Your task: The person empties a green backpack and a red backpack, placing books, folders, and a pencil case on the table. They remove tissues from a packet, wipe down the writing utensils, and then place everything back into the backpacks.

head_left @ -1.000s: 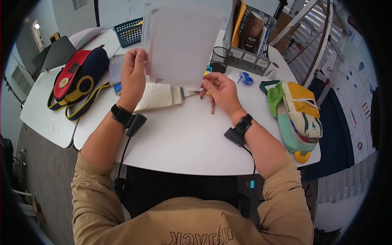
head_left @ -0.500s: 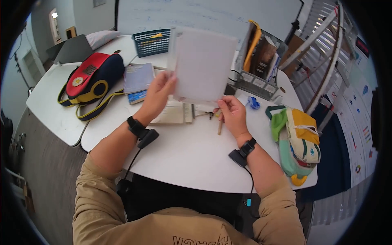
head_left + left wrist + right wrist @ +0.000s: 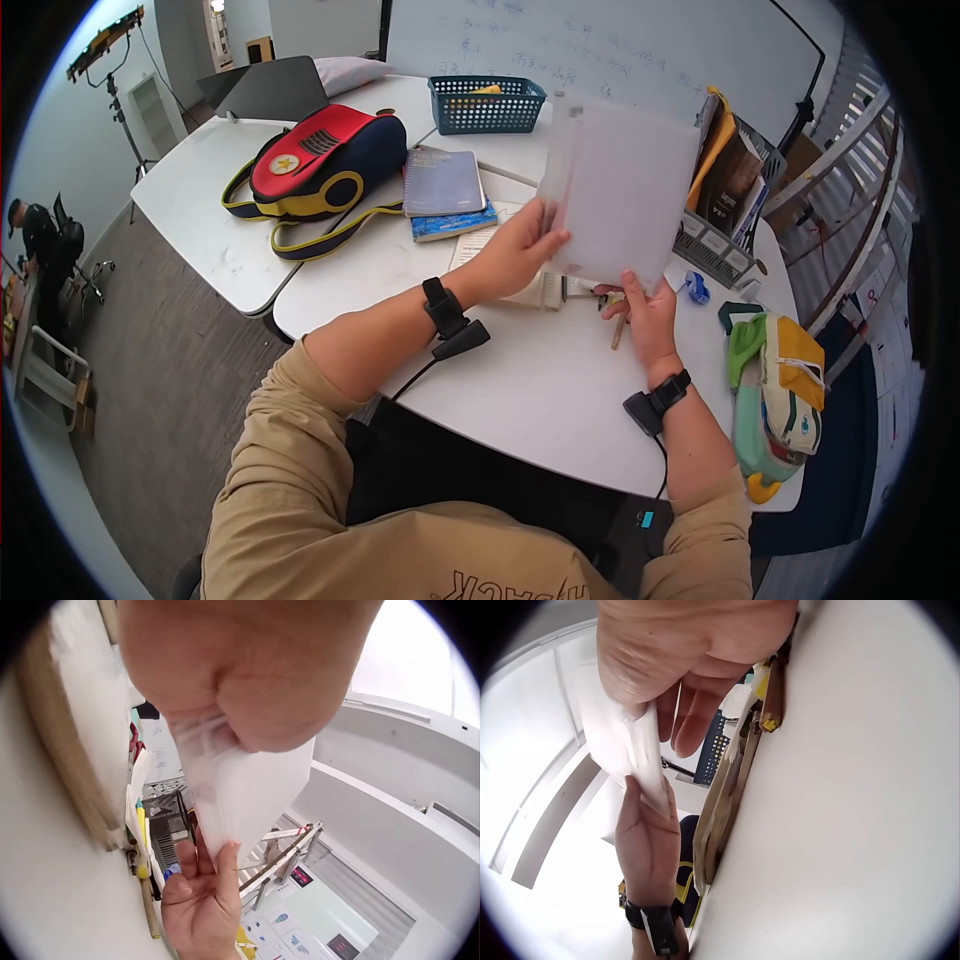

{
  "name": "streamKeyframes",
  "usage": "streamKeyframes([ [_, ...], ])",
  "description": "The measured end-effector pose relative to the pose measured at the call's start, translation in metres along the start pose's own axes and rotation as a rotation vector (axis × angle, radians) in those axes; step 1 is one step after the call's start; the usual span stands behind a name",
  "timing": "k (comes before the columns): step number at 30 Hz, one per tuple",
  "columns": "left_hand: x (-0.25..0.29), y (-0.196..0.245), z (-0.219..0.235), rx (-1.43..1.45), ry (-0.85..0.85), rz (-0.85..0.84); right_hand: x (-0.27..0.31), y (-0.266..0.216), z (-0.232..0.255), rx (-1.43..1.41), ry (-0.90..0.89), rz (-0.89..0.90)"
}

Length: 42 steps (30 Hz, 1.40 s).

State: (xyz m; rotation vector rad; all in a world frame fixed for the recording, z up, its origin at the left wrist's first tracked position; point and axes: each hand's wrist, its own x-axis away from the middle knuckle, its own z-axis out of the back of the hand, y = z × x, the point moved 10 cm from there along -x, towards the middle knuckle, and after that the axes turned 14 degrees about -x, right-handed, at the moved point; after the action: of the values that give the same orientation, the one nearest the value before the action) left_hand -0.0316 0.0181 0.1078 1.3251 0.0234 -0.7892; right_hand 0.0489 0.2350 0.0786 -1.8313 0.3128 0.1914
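Note:
A translucent whitish folder or sheaf of sheets [image 3: 630, 190] is held upright above the table. The left hand [image 3: 515, 252] grips its left edge, thumb in front and fingers behind. At the lower right corner the right hand [image 3: 645, 315] pinches it between thumb and fingers. In the left wrist view the sheaf [image 3: 240, 795] runs between both hands, the right hand [image 3: 201, 907] below. The right wrist view shows the left hand [image 3: 649, 840] on the far edge of the sheaf [image 3: 622, 735]. An open notebook [image 3: 530, 290] lies partly hidden behind the left hand.
On the left stand a red and navy bag [image 3: 325, 165] and stacked notebooks [image 3: 442, 183]. A teal basket [image 3: 487, 106] is at the back. A grey organizer with books [image 3: 715, 245], a blue crumpled item [image 3: 697, 288] and a colourful backpack [image 3: 785, 395] are at the right.
The head view has turned left, so the table and hands appear farther right and lower in it. Both hands still hold the sheaf, which also appears lower in the view.

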Motion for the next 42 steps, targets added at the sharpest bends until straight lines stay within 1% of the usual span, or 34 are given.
streamKeyframes([
  [2,0.000,0.004,0.003,-0.284,-0.104,-0.027,-0.001,0.001,0.006,-0.033,0.028,0.017],
  [3,0.002,0.010,0.011,-0.165,-0.079,-0.052,-0.002,0.001,0.010,-0.053,0.045,0.026],
  [4,0.002,0.011,0.031,-0.332,-0.056,-0.030,-0.001,0.001,0.013,-0.033,0.062,0.013],
  [6,0.012,0.011,0.091,-0.435,0.163,-0.011,0.000,0.000,0.021,0.005,0.099,-0.014],
  [8,0.041,0.015,0.160,-0.661,0.382,0.007,0.000,-0.002,0.027,0.007,0.126,0.016],
  [10,0.083,0.039,0.224,-1.096,0.573,-0.055,-0.003,-0.003,0.029,0.012,0.122,0.030],
  [12,0.121,0.050,0.279,-1.447,0.706,-0.003,-0.001,-0.001,0.030,0.016,0.100,0.022],
  [14,0.149,0.040,0.328,-1.655,0.667,0.009,-0.001,0.003,0.034,0.000,0.131,0.042],
  [16,0.166,0.005,0.379,-1.662,0.491,0.082,-0.003,0.004,0.030,0.001,0.134,0.039],
  [17,0.170,0.005,0.390,-1.539,0.470,0.095,-0.002,0.003,0.030,0.009,0.130,0.032],
  [18,0.172,0.004,0.403,-1.528,0.481,0.151,-0.001,0.002,0.030,0.017,0.129,0.027],
  [20,0.168,0.019,0.403,-1.500,0.497,0.264,0.000,0.001,0.029,0.036,0.139,0.021],
  [21,0.163,0.035,0.397,-1.465,0.563,0.121,-0.001,0.002,0.030,0.028,0.139,0.023],
  [24,0.142,0.090,0.366,-1.489,0.654,-0.158,-0.001,0.001,0.031,0.010,0.143,0.026],
  [25,0.136,0.110,0.351,-1.496,0.661,-0.224,-0.002,0.003,0.031,-0.001,0.142,0.032],
  [28,0.120,0.150,0.319,-1.362,0.626,-0.316,-0.002,0.003,0.027,-0.029,0.112,0.025],
  [32,0.108,0.178,0.291,-1.412,0.551,-0.273,0.001,0.002,0.018,-0.083,0.051,-0.034],
  [35,0.104,0.199,0.268,-1.528,0.498,-0.350,0.000,0.010,0.007,-0.218,-0.031,-0.156],
  [38,0.101,0.190,0.271,-1.577,0.427,-0.202,0.001,0.013,-0.006,-0.357,-0.105,-0.286],
  [42,0.106,0.192,0.276,-1.541,0.446,-0.211,0.008,0.001,-0.026,-0.390,-0.186,-0.325],
])
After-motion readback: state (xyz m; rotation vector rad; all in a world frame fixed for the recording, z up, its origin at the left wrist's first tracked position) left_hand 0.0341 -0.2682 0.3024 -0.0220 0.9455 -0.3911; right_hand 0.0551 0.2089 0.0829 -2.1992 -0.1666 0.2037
